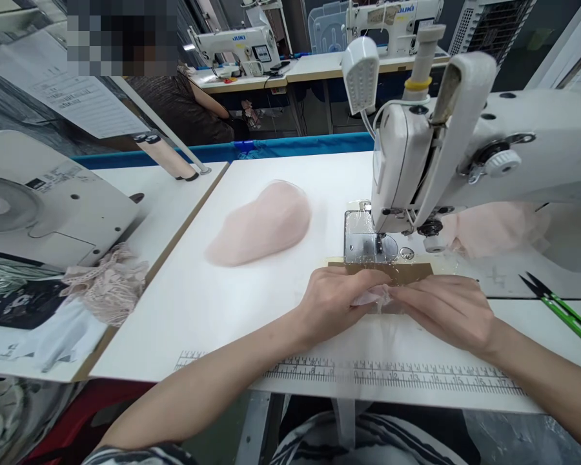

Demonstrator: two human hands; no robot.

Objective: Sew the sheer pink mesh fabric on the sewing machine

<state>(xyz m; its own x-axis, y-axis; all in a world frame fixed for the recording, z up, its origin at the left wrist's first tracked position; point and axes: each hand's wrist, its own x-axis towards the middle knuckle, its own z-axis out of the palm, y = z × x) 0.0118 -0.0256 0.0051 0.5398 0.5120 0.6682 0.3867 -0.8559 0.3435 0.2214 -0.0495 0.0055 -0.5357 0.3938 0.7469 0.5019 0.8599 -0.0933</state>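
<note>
Just in front of the sewing machine's needle plate, both of my hands pinch a thin sheer strip of fabric. My left hand grips it from the left, thumb and fingers pressed together. From the right, my right hand closes on the same fabric, fingertips almost meeting the left ones. A tail of the strip hangs down over the table edge toward my lap. The sewing machine stands right behind my hands, its presser foot above the plate. A brown strip lies between the plate and my hands.
Pale pink sheer fabric pieces lie left of the machine; more pink fabric sits under its arm. Green-handled thread snips lie at right. A printed ruler runs along the front edge. A person sits beyond.
</note>
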